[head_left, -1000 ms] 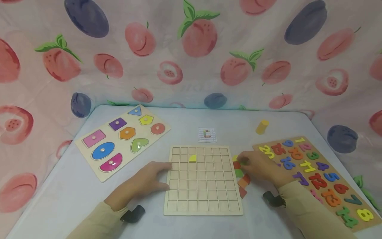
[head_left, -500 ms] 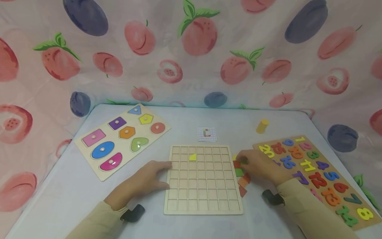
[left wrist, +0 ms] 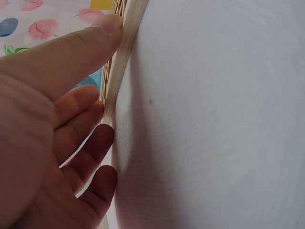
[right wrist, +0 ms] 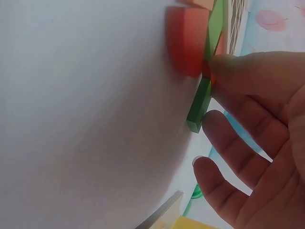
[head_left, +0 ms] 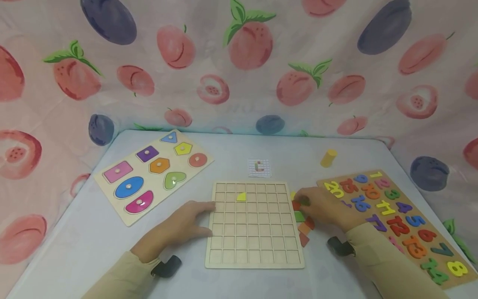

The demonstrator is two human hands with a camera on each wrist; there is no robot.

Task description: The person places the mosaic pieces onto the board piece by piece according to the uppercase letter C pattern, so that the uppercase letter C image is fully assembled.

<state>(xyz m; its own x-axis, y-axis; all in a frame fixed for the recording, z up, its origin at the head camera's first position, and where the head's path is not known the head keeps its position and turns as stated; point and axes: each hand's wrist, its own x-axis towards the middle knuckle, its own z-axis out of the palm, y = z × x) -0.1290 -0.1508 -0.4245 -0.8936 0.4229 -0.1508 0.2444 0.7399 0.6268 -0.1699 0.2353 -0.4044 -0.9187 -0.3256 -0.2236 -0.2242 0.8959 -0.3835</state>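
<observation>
A wooden grid board point(head_left: 254, 265) lies in the middle of the table in the head view, with one yellow curved-edge block point(head_left: 242, 197) in an upper cell. My left hand point(head_left: 179, 224) rests at the board's left side. Its thumb touches the wooden edge point(left wrist: 125, 52) in the left wrist view, fingers loosely bent. Beside the board's right edge, my right hand point(head_left: 321, 207) pinches a red block point(head_left: 296, 205) between thumb and forefinger. Close by lie a dark green block point(right wrist: 200, 105), a light green block point(head_left: 299, 216), a partly hidden yellow one and several orange-red blocks point(head_left: 304, 228).
A knobbed shape puzzle point(head_left: 154, 166) lies at the left. On the right, partly under the right forearm, is a number puzzle board point(head_left: 373, 216). A small pattern card point(head_left: 259, 168) lies beyond the grid board, and a yellow cylinder point(head_left: 328, 158) stands at the back right.
My right hand's fingertips have shifted slightly toward the board over the red block, covering more of the yellow block beside it. My left hand stays at the board's edge.
</observation>
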